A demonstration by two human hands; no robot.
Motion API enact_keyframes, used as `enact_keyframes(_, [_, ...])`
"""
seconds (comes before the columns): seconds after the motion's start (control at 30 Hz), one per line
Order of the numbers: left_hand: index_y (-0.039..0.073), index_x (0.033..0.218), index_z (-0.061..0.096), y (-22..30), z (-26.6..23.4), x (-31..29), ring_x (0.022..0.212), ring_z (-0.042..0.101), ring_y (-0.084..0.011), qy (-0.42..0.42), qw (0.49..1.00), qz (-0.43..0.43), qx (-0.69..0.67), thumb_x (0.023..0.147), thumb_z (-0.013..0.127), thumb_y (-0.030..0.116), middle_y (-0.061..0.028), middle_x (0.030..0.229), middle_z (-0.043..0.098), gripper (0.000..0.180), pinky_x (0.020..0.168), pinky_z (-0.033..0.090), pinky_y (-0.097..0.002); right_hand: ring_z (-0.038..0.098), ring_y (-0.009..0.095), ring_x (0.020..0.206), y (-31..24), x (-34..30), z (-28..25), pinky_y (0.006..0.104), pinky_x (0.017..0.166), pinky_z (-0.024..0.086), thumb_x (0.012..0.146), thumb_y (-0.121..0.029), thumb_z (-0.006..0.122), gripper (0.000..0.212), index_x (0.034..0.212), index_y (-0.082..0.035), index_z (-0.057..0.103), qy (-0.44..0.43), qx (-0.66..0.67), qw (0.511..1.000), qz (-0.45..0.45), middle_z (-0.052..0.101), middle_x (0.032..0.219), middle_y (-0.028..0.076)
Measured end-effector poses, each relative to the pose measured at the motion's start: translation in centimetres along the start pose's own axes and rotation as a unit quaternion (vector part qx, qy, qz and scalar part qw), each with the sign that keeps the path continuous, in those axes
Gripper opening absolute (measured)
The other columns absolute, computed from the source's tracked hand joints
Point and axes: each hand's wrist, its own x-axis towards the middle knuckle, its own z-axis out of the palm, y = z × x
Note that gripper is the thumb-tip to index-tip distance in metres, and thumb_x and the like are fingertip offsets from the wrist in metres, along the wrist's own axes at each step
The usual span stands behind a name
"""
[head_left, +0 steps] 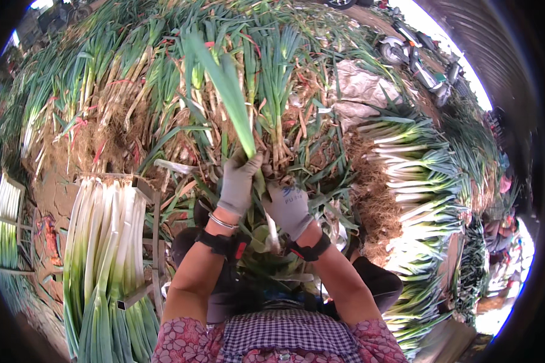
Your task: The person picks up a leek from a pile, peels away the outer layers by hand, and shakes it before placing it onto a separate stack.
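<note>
Cleaned leeks [100, 224] lay in a metal rack [157, 224], white ends together, probably to keep them even. The left hand [239, 181] was closed around one leek [238, 121], its leaves pointing away from the body, perhaps for clearance. The right hand [289, 209] sat just beside; its grip could not be told. Its glove [295, 196] bore blue and dark printing. Rightward, stacked leeks [406, 184] lay roots inward, likely for easy reach.

Leek [231, 97], upper centre: green. Gloves [287, 206], centre: grey, blue marking on one. Wristbands [313, 248]: black, one with red. Bundle [103, 236], lower left: white running to green. Roots [375, 209], right: brown. Apron [287, 339], bottom centre: dark-and-white check. Sleeves [375, 342]: pink-red floral.
</note>
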Motion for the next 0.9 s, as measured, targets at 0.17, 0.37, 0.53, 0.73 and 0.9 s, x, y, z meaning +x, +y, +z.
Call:
enact_keyframes(0.17, [-0.002, 0.120, 0.057, -0.8, 0.7, -0.4, 0.079, 0.065, -0.0188, -0.039, 0.998, 0.037, 0.026, 0.094, 0.062, 0.018, -0.0077, 0.093, 0.065, 0.033, 0.072, 0.054, -0.0303, 0.062, 0.030, 0.056, 3.3, -0.1, 2.4, 0.0401, 0.055, 0.049, 0.075, -0.018, 0.065, 0.016, 0.070, -0.003, 0.064, 0.064, 0.290, 0.952, 0.072, 0.061, 0.060, 0.013])
enact_keyframes(0.37, [-0.004, 0.130, 0.049, 1.3, 0.0, -0.6, 0.085, 0.067, -0.0241, -0.091, 0.991, -0.012, -0.094, 0.100, 0.049, 0.020, -0.0144, 0.100, 0.065, 0.038, 0.081, 0.055, -0.0365, 0.057, 0.008, 0.060, 2.3, -1.4, 0.8, 0.0249, 0.055, 0.046, 0.086, -0.013, 0.058, 0.018, 0.091, 0.000, 0.070, -0.017, 0.574, 0.789, 0.220, 0.061, 0.068, 0.003])
enact_keyframes(0.53, [-0.007, 0.132, 0.046, 2.1, 0.7, -0.8, 0.085, 0.067, -0.0242, -0.174, 0.974, -0.009, -0.147, 0.101, 0.047, 0.024, -0.0152, 0.101, 0.065, 0.044, 0.082, 0.055, -0.0376, 0.051, 0.005, 0.063, 4.4, -3.5, 0.5, 0.0204, 0.053, 0.042, 0.090, 0.003, 0.046, 0.021, 0.089, -0.005, 0.066, -0.060, 0.693, 0.696, 0.180, 0.058, 0.076, -0.002])
enact_keyframes(0.73, [-0.004, 0.131, 0.045, 3.1, -0.2, 0.3, 0.082, 0.066, -0.0193, -0.180, 0.968, 0.052, -0.168, 0.097, 0.052, 0.039, -0.0073, 0.091, 0.063, 0.055, 0.092, 0.053, -0.0467, 0.058, 0.013, 0.062, 10.6, -6.8, 2.2, 0.0284, 0.053, 0.046, 0.086, -0.010, 0.056, 0.008, 0.086, -0.009, 0.064, -0.085, 0.657, 0.733, 0.154, 0.061, 0.074, 0.002])
enact_keyframes(0.9, [-0.003, 0.133, 0.044, 4.1, -1.1, 0.2, 0.085, 0.063, -0.0173, -0.136, 0.974, 0.073, -0.166, 0.097, 0.053, 0.039, -0.0054, 0.094, 0.061, 0.056, 0.094, 0.051, -0.0464, 0.068, 0.033, 0.080, 8.6, -6.7, 0.1, 0.0433, 0.070, 0.052, 0.082, -0.023, 0.070, 0.026, 0.100, -0.006, 0.065, -0.037, 0.162, 0.969, 0.180, 0.069, 0.088, 0.015])
